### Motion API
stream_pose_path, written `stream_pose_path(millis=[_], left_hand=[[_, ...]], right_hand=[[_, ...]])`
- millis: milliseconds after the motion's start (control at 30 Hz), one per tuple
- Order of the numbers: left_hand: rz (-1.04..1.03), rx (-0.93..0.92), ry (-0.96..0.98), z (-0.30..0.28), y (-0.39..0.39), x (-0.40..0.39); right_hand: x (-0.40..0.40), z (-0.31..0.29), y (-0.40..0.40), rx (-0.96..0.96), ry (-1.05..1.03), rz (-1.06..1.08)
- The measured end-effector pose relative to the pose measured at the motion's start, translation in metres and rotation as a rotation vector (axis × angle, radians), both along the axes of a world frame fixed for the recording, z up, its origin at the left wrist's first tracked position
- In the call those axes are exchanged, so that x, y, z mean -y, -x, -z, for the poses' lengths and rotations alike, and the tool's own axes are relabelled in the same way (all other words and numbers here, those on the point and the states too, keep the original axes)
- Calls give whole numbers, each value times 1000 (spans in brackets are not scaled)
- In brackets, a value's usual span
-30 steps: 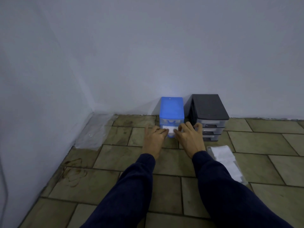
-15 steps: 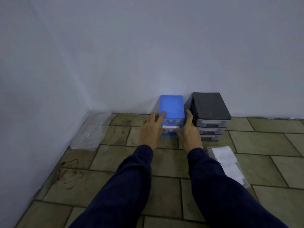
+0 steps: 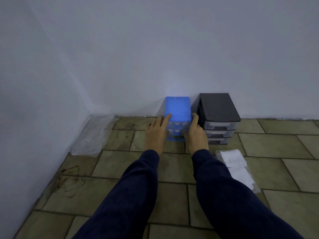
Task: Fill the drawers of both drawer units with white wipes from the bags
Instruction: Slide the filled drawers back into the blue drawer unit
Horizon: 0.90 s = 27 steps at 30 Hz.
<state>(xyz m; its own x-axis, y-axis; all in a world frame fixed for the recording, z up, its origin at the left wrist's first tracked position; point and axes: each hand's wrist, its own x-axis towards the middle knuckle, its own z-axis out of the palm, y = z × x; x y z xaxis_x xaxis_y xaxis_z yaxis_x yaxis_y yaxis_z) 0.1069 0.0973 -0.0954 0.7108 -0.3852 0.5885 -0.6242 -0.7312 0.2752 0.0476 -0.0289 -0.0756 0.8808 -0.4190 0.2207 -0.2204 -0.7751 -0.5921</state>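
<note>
A small blue drawer unit stands on the tiled floor against the back wall, its clear drawers pushed in. A black drawer unit with clear drawers stands touching its right side. My left hand lies against the blue unit's left side, fingers straight, with fingertips on its top edge. My right hand presses flat along its right side, fingers reaching into the gap between the two units, thumb at the lower front. A clear bag of white wipes lies on the floor to the right of my right sleeve.
A flat, seemingly empty clear plastic bag lies in the left corner where the side wall meets the floor. Brown stains mark the tiles at the near left. Bare tiles stretch to the right of the black unit.
The blue unit's drawer that showed white wipes has gone in. Both hands moved from the drawer front to the sides and top of the blue unit.
</note>
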Motion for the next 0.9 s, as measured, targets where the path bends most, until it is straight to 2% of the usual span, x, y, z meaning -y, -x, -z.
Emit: stream_pose_path(millis=[100,133,200,300,400,600,733,800,900], left_hand=[[40,-450,351,9,19,-3],[10,-528,413,13,25,-5],[-47,-571,427,20,41,-6],[-80,-662,425,21,66,3],[-20,-770,503,24,87,25],[137,-933,449,19,130,74],[300,-996,422,15,150,93],[354,-1032,413,18,157,99],[336,-1009,333,19,163,108]], right_hand=[[3,6,11,-93,28,52],[3,8,14,-125,47,45],[8,9,26,-167,67,21],[19,6,45,-114,-34,4],[34,1,69,-41,-92,0],[84,-6,125,-56,3,-12],[109,0,151,-191,-13,20],[114,4,160,-287,-126,-11],[116,11,168,-331,-260,-111]])
